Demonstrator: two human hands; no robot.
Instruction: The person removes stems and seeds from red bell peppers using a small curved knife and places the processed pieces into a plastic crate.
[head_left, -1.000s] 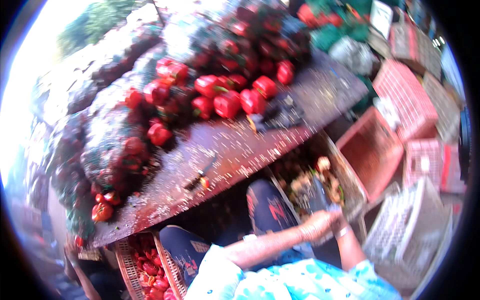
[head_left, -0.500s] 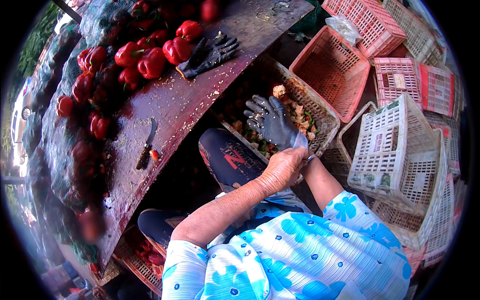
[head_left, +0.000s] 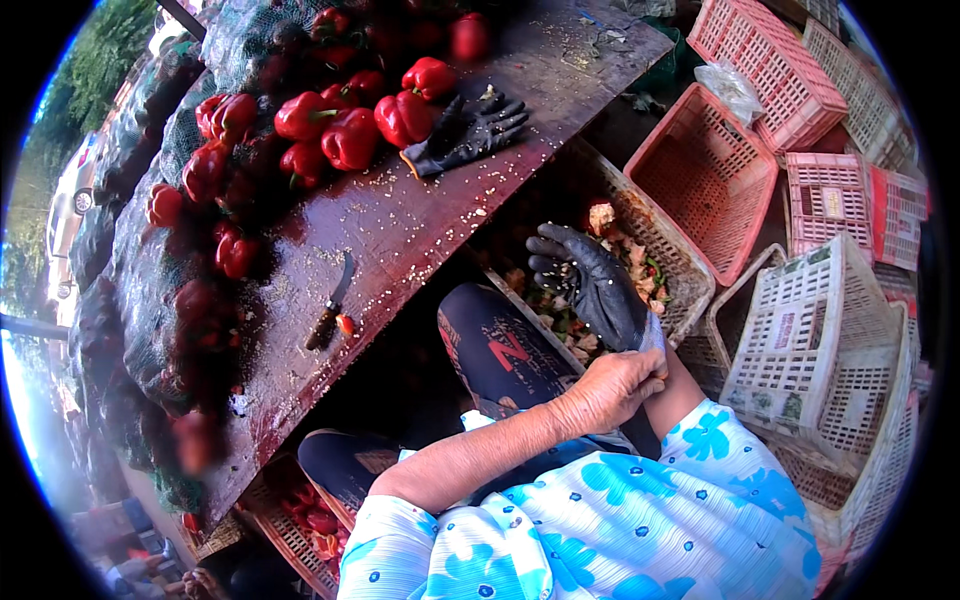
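My right hand (head_left: 590, 280) wears a dark coated glove with a pale cuff, its fingers bent but apart and holding nothing I can see. My bare left hand (head_left: 615, 385) grips the glove's cuff (head_left: 652, 338) at that wrist. Below the gloved hand is a crate (head_left: 690, 280) of pepper cores and scraps. On the worktable (head_left: 410, 250) to the left lie a curved knife (head_left: 330, 312) with a small red piece beside it, another dark glove (head_left: 470, 138) and several red bell peppers (head_left: 350, 138).
Pink crates (head_left: 700, 175) and white crates (head_left: 790, 350) crowd the right. Mesh sacks (head_left: 140, 320) line the table's far left, with a parked car (head_left: 80, 205) beyond. A crate of red peppers (head_left: 305, 515) is below left. Another person's hand (head_left: 200, 580) shows at bottom left.
My gloved hand's fingers have curled more than half a second ago, and my left hand has shifted down at the cuff. The view has shifted, so the table sits lower and farther right.
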